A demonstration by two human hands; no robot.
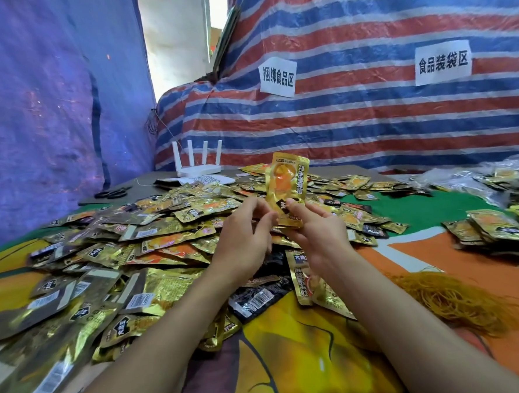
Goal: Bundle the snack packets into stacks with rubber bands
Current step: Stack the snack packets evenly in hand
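One gold snack packet (287, 182) is held upright above the middle of the table (420, 210). It is gripped at its lower end by the right hand (318, 232), with the thumb pressed on the printed front and the fingers placed behind. The left hand (242, 233) is positioned at the packet's lower left edge with its fingers curled. Contact with the packet is suggested, but it cannot be told whether the packet is actually pinched by this hand.

One loose heap of packets (133, 243) is spread from the table's left edge to its far middle. The packets are gold, brown and black, and they overlap too densely to be counted. A few more packets are seen under the forearms near the front edge.

One tangled pile of orange rubber bands (453, 300) is located near the right front of the table. A group of stacked packets (497, 227) is located at the right edge; the number of stacks cannot be determined.

At the far left corner, one white router (198, 166) with four antennas and one pair of black scissors (112, 193) are placed. Two paper signs (277, 77) (443, 62) are fixed to the striped tarp (369, 122) behind the table.
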